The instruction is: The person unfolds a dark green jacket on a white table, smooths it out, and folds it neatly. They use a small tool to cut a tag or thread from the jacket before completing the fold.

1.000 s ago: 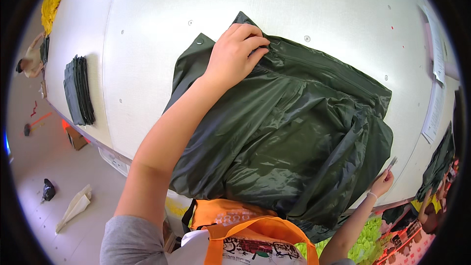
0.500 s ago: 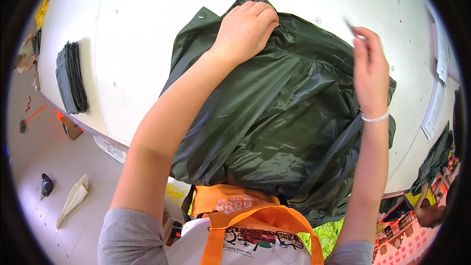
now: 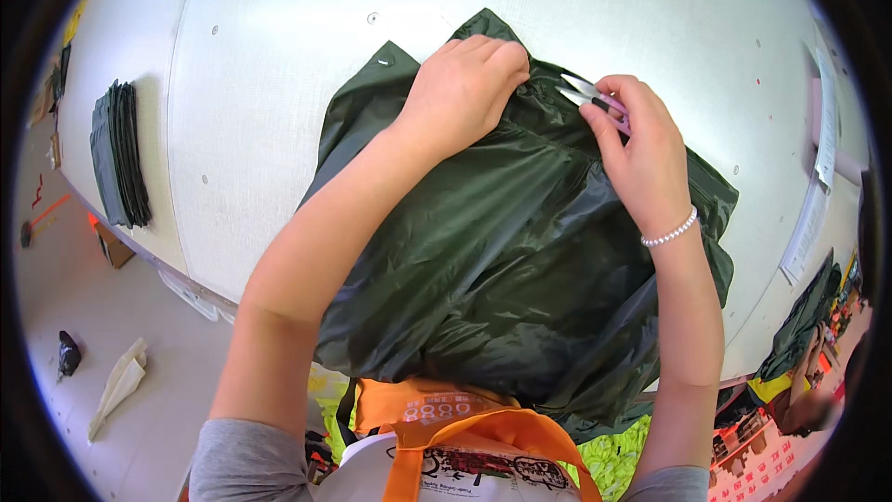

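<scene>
A dark green, shiny garment [image 3: 520,251] lies spread on the white table, its lower part hanging over the front edge toward me. My left hand [image 3: 467,93] is closed on the garment's far edge, pinching the fabric between thumb and fingers. In my right hand [image 3: 641,144] is a pair of thread snips [image 3: 583,91] with pale purple handles. Their blades stand apart and point left, just above the fabric, a short way from my left fingertips. Any thread between the blades is too small to make out.
On the white table [image 3: 279,65], a stack of folded dark green pieces [image 3: 121,156] lies at the left. Printed sheets [image 3: 806,228] line the right edge. A cream scrap [image 3: 119,386] and a black bundle [image 3: 68,353] are on the floor. Another person [image 3: 808,400] shows at the far right.
My right hand has moved left and inward, bringing the snips from beyond the garment's right edge close to my left hand. The left hand keeps its hold on the fabric.
</scene>
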`<state>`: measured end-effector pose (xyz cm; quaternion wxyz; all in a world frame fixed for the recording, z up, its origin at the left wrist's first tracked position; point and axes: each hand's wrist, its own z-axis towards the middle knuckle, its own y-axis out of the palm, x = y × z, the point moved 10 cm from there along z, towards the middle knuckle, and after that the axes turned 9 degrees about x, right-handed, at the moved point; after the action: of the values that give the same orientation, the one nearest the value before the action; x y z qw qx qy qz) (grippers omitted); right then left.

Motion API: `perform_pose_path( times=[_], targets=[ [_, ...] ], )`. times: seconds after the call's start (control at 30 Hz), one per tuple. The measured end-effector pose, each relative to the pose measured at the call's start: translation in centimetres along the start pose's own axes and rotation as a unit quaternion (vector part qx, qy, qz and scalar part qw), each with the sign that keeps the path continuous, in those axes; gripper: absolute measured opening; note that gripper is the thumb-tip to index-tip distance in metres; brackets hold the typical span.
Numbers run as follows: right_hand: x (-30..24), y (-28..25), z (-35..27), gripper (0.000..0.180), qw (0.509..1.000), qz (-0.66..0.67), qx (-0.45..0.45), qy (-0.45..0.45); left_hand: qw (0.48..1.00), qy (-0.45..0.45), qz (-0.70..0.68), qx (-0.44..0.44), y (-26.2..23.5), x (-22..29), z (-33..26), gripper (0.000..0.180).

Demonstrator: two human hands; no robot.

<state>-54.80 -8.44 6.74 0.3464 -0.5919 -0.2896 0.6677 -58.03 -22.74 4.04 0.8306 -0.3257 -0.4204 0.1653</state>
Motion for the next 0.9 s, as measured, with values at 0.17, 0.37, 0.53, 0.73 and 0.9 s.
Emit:
perform_pose_path(
  times=[0.17,0.37,0.53,0.73,0.9],
  targets=[
    [-0.7,-0.4,0.0,0.020,1.000,0.004,0.019,-0.014,0.997,0.061,0.001,0.044,-0.8,0.9,0.5,0.010],
    [-2.7,0.4,-0.1,0.020,0.991,-0.089,0.025,-0.099,0.996,0.073,0.032,0.041,-1.0,1.7,0.7,0.010],
    [-3.1,1.0,-0.1,0.018,0.982,-0.127,0.034,-0.133,0.995,0.072,0.042,0.047,-1.1,1.8,1.0,0.009],
    [-3.6,1.3,0.3,0.018,0.978,-0.138,0.031,-0.155,0.994,0.063,0.054,0.074,-1.8,1.3,0.9,0.009],
    [-0.6,1.5,3.0,0.042,0.999,0.012,0.007,0.046,1.000,0.016,-0.004,-0.012,-5.1,5.5,-1.2,0.011]
  ],
)
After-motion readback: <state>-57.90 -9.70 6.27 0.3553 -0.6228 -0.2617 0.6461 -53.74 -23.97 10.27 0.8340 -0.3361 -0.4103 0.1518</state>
